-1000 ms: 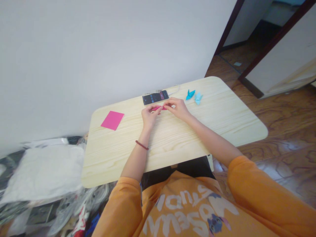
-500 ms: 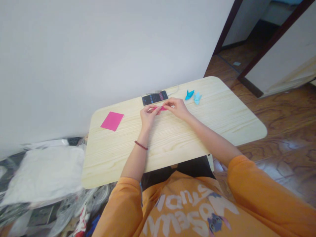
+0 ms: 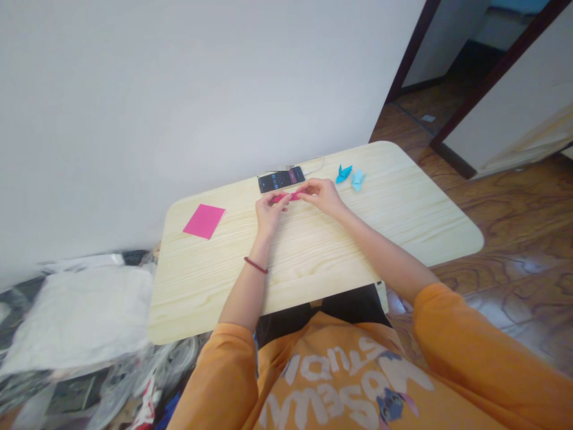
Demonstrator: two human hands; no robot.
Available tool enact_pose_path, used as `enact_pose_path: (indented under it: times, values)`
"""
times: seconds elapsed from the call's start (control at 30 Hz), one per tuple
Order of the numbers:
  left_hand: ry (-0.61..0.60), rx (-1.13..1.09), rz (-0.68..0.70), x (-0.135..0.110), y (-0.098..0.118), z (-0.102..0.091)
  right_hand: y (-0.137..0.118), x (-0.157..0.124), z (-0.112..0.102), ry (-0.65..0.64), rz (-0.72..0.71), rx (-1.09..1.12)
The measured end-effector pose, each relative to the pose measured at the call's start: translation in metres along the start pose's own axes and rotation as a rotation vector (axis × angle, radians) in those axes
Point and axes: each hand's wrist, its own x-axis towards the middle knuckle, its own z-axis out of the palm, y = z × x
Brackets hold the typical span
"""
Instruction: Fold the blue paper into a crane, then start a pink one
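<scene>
A small folded piece of pink paper [image 3: 294,196] is pinched between both hands, just above the table or touching it; I cannot tell which. My left hand [image 3: 270,210] is closed on its left end, thumb and fingers together. At its right end, my right hand [image 3: 320,194] grips it with thumb and fingertips. Much of the paper is covered by the fingers. To the left lies a flat square of pink paper [image 3: 204,221]. Right of my right hand sit two folded paper figures, a darker blue one [image 3: 344,174] and a light blue one [image 3: 358,180].
A phone [image 3: 282,180] with a lit timer screen and a white cable lies behind my hands, near the wall. The pale wooden table [image 3: 215,286] has rounded corners. Plastic bags and a white bundle [image 3: 85,316] are at the left; a doorway is at the right.
My left hand's fingers have shifted slightly, and a bit more of the pink paper shows between the hands. Everything else on the table stays in place.
</scene>
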Motion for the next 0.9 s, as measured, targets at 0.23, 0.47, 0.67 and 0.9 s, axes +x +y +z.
enact_pose_path:
  times: [0.23,0.47,0.67,0.9]
  values:
    - [-0.022,-0.006,0.009,0.0010,-0.0005,-0.0011,-0.0028,0.0000,-0.0011,0.007,-0.037,-0.010]
    - [-0.076,-0.022,-0.004,0.0006,0.0012,0.0004,-0.0065,-0.0008,-0.0039,0.001,-0.071,0.004]
    - [-0.115,-0.062,-0.063,0.0012,-0.0032,0.0004,-0.0065,-0.0015,-0.0055,0.017,-0.032,0.053]
    - [-0.140,0.018,-0.013,0.0004,-0.0036,0.0008,-0.0041,-0.0018,-0.0056,-0.022,0.029,0.027]
